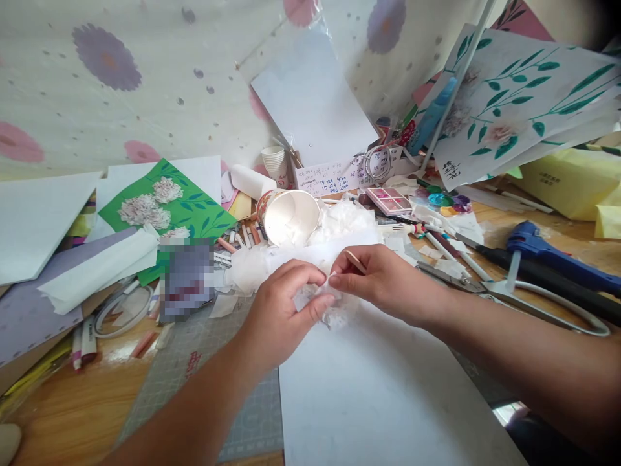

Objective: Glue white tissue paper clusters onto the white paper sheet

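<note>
My left hand (279, 307) and my right hand (383, 281) meet over the top of a white sheet (383, 395). A small piece of white tissue paper (330, 275) is pinched between their fingertips. My right hand also keeps a thin wooden stick (355, 262) tucked in its fingers. Under the hands lies a clump of white, see-through scraps, partly hidden. Just beyond, a paper tub (294, 217) lies tipped with its mouth towards me, white bits inside. Crumpled white tissue (347, 220) is heaped at its right.
A blue glue gun (557, 255) and scissors (490, 291) lie at the right. A grey cutting mat (194, 382) sits under the left arm. At the left is a green card with paper flowers (160, 207). Pens, a pink palette (389, 200) and paper cups (274, 163) crowd the back.
</note>
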Demonstrator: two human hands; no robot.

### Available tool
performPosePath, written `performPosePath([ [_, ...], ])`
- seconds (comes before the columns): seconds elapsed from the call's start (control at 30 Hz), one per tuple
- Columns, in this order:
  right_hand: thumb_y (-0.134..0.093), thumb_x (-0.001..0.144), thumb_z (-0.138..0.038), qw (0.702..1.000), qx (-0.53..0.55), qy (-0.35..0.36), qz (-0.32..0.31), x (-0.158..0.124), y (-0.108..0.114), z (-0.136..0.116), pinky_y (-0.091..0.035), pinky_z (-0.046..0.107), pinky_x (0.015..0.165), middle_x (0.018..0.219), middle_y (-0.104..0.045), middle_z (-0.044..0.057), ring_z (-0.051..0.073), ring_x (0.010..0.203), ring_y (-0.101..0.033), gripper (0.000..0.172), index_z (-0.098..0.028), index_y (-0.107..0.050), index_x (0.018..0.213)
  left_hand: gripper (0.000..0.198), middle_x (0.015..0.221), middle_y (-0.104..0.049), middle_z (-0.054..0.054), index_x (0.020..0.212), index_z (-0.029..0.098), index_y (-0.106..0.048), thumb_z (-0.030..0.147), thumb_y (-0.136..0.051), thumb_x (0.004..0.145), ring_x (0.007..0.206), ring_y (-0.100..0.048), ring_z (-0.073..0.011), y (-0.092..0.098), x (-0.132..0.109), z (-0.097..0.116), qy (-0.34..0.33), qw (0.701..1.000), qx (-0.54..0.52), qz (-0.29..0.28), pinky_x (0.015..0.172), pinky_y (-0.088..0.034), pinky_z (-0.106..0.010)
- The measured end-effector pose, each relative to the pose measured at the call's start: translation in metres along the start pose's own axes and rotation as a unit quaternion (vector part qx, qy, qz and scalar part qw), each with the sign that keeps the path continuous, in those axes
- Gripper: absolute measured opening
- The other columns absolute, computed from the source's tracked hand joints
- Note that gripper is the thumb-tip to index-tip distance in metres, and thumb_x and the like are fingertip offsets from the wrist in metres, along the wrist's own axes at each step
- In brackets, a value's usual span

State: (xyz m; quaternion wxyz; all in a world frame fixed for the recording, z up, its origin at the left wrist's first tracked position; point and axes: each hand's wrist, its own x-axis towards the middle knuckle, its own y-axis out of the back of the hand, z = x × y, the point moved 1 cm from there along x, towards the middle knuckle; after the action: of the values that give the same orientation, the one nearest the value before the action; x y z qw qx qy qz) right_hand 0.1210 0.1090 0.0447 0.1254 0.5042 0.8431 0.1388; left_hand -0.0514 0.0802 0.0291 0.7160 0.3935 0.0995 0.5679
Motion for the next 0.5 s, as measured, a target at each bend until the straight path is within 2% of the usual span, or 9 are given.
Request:
performPosePath([
  [0.1, -0.057, 0.076, -0.028, 1.000, 0.015, -0.016, -0.003, -0.0027, -0.0002, 0.0010, -0.028, 0.021, 0.047, 0.057, -0.044, -0.005, 0.007, 0.051, -0.037, 0.013, -0.016, -0.056, 0.071, 0.014, 0.082, -0.059, 0.000, 0.075, 0.019, -0.056, 0.024, -0.049, 0.086, 0.079, -0.056, -0.0132, 0.0004, -0.0010, 0.0016, 0.036, 0.999, -0.025, -0.010, 0.075, -0.044, -0.026],
  [0.2, -0.058, 0.075, -0.029, 1.000, 0.007, -0.025, 0.000, -0.0034, 0.0000, 0.0025, -0.028, 0.022, 0.047, 0.057, -0.043, -0.005, 0.007, 0.051, -0.037, 0.014, -0.016, -0.056, 0.070, 0.014, 0.074, -0.057, 0.002, 0.076, 0.019, -0.056, 0.027, -0.049, 0.086, 0.071, -0.054, -0.0122, 0.0000, -0.0015, 0.0019, 0.083, 0.995, -0.049, -0.027, 0.068, -0.044, -0.024],
  [0.33, -0.061, 0.072, -0.029, 0.999, -0.020, -0.025, -0.004, -0.0041, 0.0006, 0.0012, -0.030, 0.022, 0.049, 0.058, -0.047, -0.005, 0.007, 0.053, -0.040, 0.014, -0.016, -0.057, 0.069, 0.015, 0.070, -0.055, 0.003, 0.076, 0.019, -0.055, 0.028, -0.048, 0.086, 0.067, -0.052, -0.0112, -0.0022, -0.0007, 0.0016, 0.107, 0.991, -0.071, -0.031, 0.063, -0.043, -0.023],
  [0.5, -0.058, 0.070, -0.023, 0.997, -0.042, -0.058, -0.014, -0.0049, 0.0010, 0.0022, -0.025, 0.022, 0.046, 0.053, -0.043, -0.006, 0.007, 0.049, -0.035, 0.010, -0.016, -0.055, 0.064, 0.009, 0.072, -0.059, 0.003, 0.084, 0.021, -0.054, 0.029, -0.053, 0.084, 0.065, -0.055, -0.0108, -0.0051, -0.0024, -0.0030, 0.135, 0.986, -0.094, -0.008, 0.059, -0.043, -0.022],
])
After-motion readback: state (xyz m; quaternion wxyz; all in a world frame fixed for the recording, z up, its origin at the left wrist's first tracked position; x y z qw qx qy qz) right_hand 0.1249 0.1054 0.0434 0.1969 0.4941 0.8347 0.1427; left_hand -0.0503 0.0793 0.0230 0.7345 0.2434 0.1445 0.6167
